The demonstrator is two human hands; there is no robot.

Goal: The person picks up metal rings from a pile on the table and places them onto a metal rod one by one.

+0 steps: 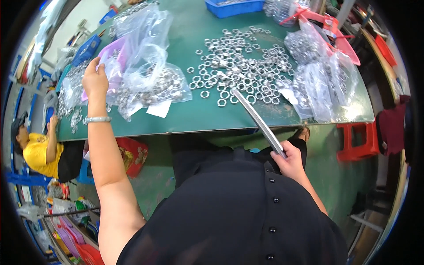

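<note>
At far left, beyond the left hand, a co-worker in a yellow shirt (40, 152) is at the table's end. A blue tray (86, 50) lies just ahead and left of the left hand (94, 78), whose fingers are loosely curled at the side of a lilac basin (122, 47); whether they grip it cannot be told. Right of that hand, a clear plastic bag of metal rings (150, 84) rests on the green table (187, 37), a white paper slip (159, 109) at its near edge. Farther right, ahead and left of the right hand, loose metal rings (247, 68) form a spread heap. A long metal bar (258, 120) slants from the right hand (288, 157), closed firmly around its near end, to the heap's near edge; contact there is unclear. Ahead and right of this hand are more bagged rings (316, 86) and a pink basin (349, 51); a red stool (357, 142) stands to its right.
</note>
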